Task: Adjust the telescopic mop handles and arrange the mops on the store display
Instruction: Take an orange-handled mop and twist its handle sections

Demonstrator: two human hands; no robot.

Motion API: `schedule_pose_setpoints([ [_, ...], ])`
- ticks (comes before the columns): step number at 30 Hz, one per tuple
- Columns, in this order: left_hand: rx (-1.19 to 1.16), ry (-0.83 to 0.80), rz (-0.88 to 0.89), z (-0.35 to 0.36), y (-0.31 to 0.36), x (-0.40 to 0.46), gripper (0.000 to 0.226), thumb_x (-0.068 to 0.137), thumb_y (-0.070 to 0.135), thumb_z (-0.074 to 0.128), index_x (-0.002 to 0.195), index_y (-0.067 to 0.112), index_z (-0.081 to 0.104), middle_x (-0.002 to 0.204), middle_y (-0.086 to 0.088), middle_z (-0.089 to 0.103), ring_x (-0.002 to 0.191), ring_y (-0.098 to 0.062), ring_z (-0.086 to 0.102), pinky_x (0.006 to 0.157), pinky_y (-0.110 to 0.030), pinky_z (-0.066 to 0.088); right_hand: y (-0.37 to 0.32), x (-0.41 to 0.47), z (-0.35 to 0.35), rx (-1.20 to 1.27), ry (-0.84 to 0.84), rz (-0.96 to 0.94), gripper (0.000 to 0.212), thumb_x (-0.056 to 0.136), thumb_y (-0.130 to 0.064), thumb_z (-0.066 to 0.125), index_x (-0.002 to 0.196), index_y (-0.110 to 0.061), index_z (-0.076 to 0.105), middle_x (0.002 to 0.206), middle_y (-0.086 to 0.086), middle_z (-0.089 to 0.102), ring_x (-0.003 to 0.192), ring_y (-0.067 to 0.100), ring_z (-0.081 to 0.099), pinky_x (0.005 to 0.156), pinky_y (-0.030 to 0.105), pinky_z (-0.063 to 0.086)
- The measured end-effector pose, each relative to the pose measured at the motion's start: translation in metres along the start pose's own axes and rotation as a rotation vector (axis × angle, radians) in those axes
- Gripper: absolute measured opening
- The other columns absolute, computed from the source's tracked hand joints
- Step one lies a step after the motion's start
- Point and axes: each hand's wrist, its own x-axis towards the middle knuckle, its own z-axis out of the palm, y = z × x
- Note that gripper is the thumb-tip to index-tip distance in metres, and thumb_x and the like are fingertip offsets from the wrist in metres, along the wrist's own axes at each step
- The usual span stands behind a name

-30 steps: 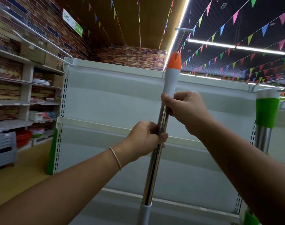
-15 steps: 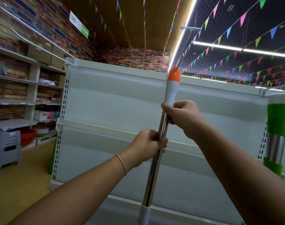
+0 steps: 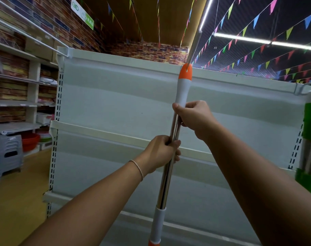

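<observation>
A telescopic mop handle (image 3: pixel 166 181) stands nearly upright in front of me, a shiny steel tube with a white and orange collar (image 3: pixel 184 82) near its top and a thinner rod rising above it. My left hand (image 3: pixel 161 153) grips the steel tube. Just above it, my right hand (image 3: pixel 193 116) grips the tube at the bottom of the white collar. A white sleeve (image 3: pixel 158 226) wraps the lower tube. A second mop handle (image 3: pixel 309 139), with green sleeves and steel tube, stands at the right edge.
A white store display unit (image 3: pixel 115 103) with a bare back panel and a shelf rail fills the view behind the handle. Wall shelves (image 3: pixel 12 102) with goods, grey stools (image 3: pixel 7 153) and red basins (image 3: pixel 29 141) stand at the left. Bunting hangs overhead.
The view has tilted down a little and drawn back, so more of the lower sleeve shows. Both hands keep their grip on the handle at about the same spots.
</observation>
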Motion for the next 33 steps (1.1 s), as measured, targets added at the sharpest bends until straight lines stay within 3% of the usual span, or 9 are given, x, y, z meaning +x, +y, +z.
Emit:
schedule_pose_setpoints([
  [8,-0.028,0.058,-0.021,0.006,-0.010,0.019,0.022,0.098,0.026,0.053,0.100,0.006,0.060,0.086,-0.012,0.070,0.075,-0.024,0.071,0.080,-0.044,0.060,0.013,0.022,0.006,0.000,0.004,0.014,0.031,0.088,-0.033,0.070,0.074,-0.006,0.065,0.062,0.005,0.057,0.058,0.021,0.056,0.063,0.035,0.051],
  [15,-0.021,0.110,-0.026,0.010,-0.016,0.031,0.025,0.097,0.028,0.054,0.102,0.005,0.060,0.089,-0.013,0.072,0.079,-0.027,0.073,0.080,-0.044,0.060,0.023,0.036,0.011,-0.010,0.008,0.017,0.031,0.088,-0.036,0.070,0.076,-0.008,0.063,0.068,0.007,0.061,0.065,0.022,0.062,0.074,0.043,0.059],
  [20,-0.044,0.146,-0.043,0.014,-0.021,0.035,0.027,0.097,0.028,0.055,0.107,0.003,0.061,0.094,-0.016,0.071,0.082,-0.028,0.073,0.078,-0.039,0.061,0.030,0.046,0.013,-0.022,-0.003,0.028,0.032,0.089,-0.037,0.069,0.075,-0.010,0.060,0.067,0.006,0.059,0.061,0.021,0.059,0.063,0.036,0.052],
  [25,-0.090,0.148,-0.048,0.014,-0.025,0.038,0.027,0.097,0.026,0.056,0.106,0.000,0.061,0.094,-0.019,0.071,0.078,-0.028,0.072,0.076,-0.041,0.061,0.035,0.052,0.012,-0.019,-0.025,0.039,0.033,0.089,-0.040,0.068,0.082,-0.009,0.061,0.071,0.007,0.060,0.064,0.022,0.060,0.068,0.038,0.056],
  [33,0.079,0.134,-0.045,0.010,-0.019,0.033,0.029,0.095,0.034,0.056,0.099,0.006,0.063,0.091,-0.014,0.072,0.080,-0.026,0.074,0.083,-0.045,0.059,0.030,0.040,0.012,-0.078,-0.006,0.074,0.035,0.091,-0.043,0.065,0.082,-0.009,0.062,0.065,0.005,0.057,0.061,0.021,0.056,0.055,0.031,0.046],
])
